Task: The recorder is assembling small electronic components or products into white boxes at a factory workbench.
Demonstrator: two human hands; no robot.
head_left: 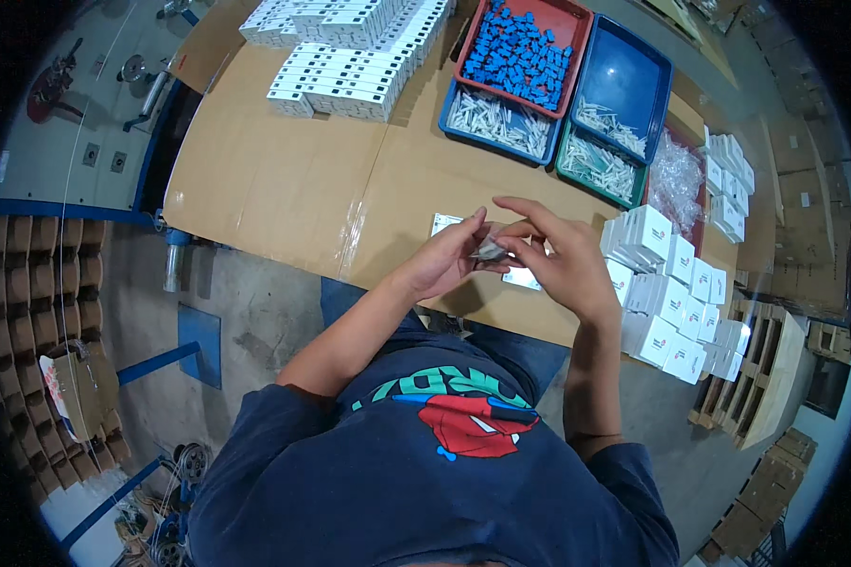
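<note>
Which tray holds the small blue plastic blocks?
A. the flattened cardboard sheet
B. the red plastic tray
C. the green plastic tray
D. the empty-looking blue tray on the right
B: the small blue plastic blocks are heaped inside the red plastic tray at the far edge of the table, stacked over a blue tray of white parts.

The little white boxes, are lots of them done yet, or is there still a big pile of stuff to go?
Plenty look finished: closed white boxes are stacked by the right hand, and more rows lie at the far end of the cardboard table top. In hand now: both hands, the left hand too, pinch a small clear packet. Left: the red tray of blue parts and the trays of white pieces remain well filled.
</note>
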